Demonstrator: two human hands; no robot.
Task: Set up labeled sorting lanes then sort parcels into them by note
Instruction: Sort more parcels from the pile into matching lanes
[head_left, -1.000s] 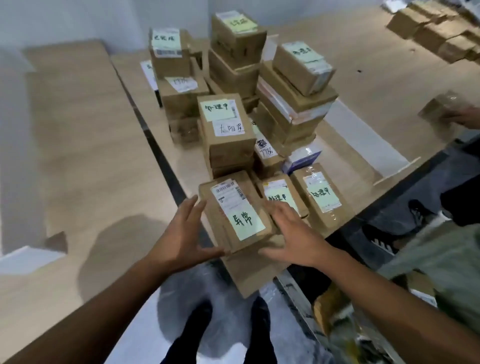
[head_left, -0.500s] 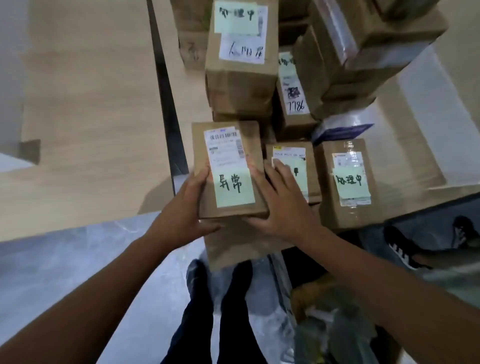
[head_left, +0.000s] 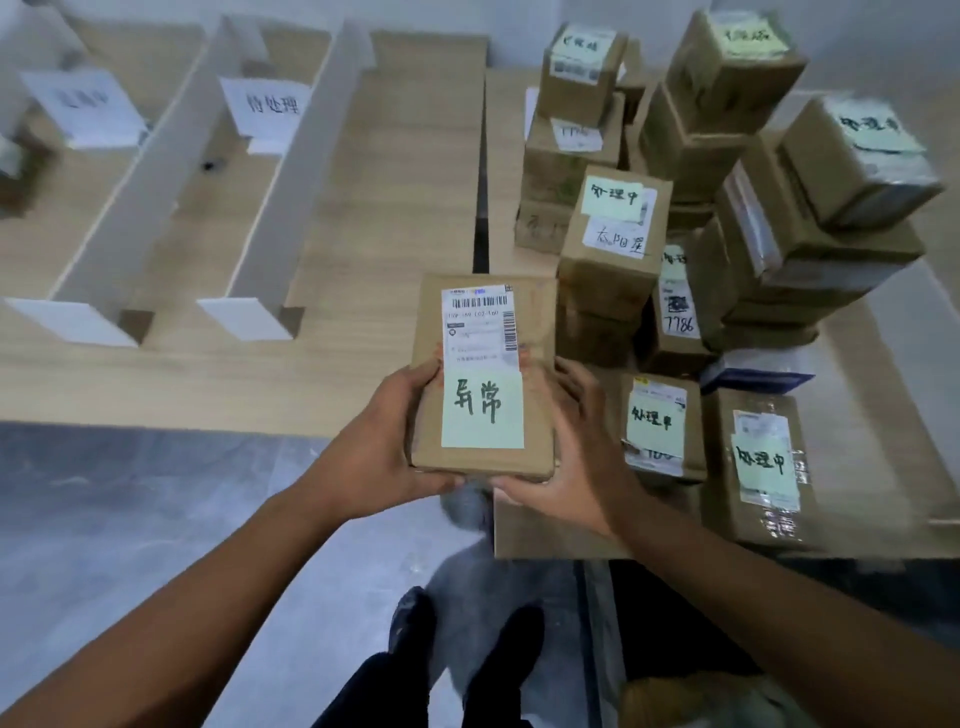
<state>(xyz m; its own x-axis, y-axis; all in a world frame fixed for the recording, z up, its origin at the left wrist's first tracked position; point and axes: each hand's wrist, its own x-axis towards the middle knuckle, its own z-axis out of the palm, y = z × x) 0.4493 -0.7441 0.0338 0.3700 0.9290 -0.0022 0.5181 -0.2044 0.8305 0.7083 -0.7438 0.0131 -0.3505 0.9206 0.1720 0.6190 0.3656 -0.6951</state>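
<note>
The left hand and right hand gripped the parcel by its sides, over the near edge of the table, just left of the stack. It looked best to match its note to a lane sign first, then lay it flat between dividers

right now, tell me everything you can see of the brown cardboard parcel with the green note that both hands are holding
The flat brown cardboard parcel is rectangular, top face up, long side pointing away from the person. A white shipping label with barcodes covers its far half. A pale green sticky note with two dark handwritten characters sits on the near half. The left hand grips its left edge, the right hand its right edge.
</note>
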